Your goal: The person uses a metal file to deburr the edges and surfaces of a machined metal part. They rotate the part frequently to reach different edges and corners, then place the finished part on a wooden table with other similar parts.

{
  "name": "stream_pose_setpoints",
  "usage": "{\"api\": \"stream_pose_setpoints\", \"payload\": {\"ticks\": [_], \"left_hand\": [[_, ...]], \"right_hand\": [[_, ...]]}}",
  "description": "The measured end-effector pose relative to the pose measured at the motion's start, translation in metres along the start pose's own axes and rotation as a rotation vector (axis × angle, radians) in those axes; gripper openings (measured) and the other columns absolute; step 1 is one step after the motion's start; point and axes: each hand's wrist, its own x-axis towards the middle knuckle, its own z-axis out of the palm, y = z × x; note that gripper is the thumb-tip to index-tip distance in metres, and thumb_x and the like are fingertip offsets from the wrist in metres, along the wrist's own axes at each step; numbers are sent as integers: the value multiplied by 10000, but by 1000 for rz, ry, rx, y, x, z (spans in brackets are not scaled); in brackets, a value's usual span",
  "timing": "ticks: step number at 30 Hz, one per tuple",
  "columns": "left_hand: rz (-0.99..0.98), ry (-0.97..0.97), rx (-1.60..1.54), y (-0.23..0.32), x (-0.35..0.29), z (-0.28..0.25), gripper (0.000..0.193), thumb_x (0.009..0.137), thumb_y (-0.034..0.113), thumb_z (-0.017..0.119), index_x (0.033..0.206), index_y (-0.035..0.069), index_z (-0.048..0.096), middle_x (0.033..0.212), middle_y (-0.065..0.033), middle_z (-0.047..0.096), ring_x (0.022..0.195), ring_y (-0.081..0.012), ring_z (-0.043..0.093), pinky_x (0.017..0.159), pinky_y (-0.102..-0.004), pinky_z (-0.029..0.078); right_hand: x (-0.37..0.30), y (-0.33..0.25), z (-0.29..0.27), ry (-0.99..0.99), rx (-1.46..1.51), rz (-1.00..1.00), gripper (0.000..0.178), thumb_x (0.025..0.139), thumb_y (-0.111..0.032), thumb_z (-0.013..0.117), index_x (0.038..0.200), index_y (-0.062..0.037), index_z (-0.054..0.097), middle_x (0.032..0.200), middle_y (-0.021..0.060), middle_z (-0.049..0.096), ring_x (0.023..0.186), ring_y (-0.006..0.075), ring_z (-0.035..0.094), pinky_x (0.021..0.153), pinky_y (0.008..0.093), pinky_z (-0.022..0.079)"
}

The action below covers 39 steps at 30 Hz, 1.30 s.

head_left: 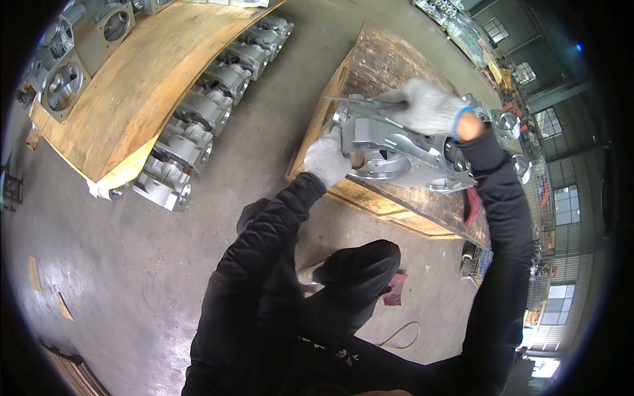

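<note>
A grey metal casting (386, 135) with round openings lies on a wooden crate (380, 56) in front of me. My left hand (328, 158), in a pale knit glove, grips the casting's left end, its fingers curled against the metal. Above the casting, my right hand (429, 107), gloved with a blue cuff, is closed around a long slim file (356, 100). The file points left across the casting's far left corner; whether it touches the metal I cannot tell. Motion smears the right hand and the tool slightly.
More castings (218, 82) stand in a row on the floor beside a plywood sheet (145, 59), which carries several more at far left. A red cloth-like scrap (394, 290) and a thin loop of cord (403, 336) lie on the floor. Wire cages (538, 264) stand at right.
</note>
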Motion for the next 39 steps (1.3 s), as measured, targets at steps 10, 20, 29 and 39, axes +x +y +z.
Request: {"api": "stream_pose_setpoints", "payload": {"ticks": [10, 20, 29, 39], "left_hand": [[16, -11, 7, -1, 0, -3, 658, 831, 414, 778, 1290, -10, 574, 1170, -279, 693, 1065, -448, 693, 921, -502, 561], [48, 34, 43, -2, 2, 0, 630, 844, 388, 759, 1294, -11, 572, 1168, -284, 692, 1048, -453, 697, 917, -500, 561], [48, 23, 9, 1, -1, -4, 596, 827, 234, 723, 1348, -1, 553, 1195, -270, 692, 1059, -443, 695, 930, -507, 553], [39, -2, 32, 0, 0, -4, 581, 833, 216, 693, 1351, -4, 550, 1215, -272, 681, 1072, -445, 691, 926, -514, 551]], "right_hand": [[-6, 18, 16, 85, 25, -194, 430, 906, -188, 661, 1331, -140, 707, 1108, 222, 741, 1028, 410, 710, 933, 472, 563], [-18, 18, 12, 174, -153, -301, 401, 871, -202, 684, 1266, -179, 744, 981, 186, 745, 981, 402, 713, 825, 524, 565], [-18, 5, 2, 107, -198, -296, 419, 910, -239, 711, 1323, -169, 713, 1097, 153, 763, 985, 366, 726, 856, 477, 571], [12, 25, -9, -6, 41, -232, 465, 982, -461, 602, 1278, -140, 763, 755, 46, 749, 677, 133, 685, 718, 338, 555]]}}
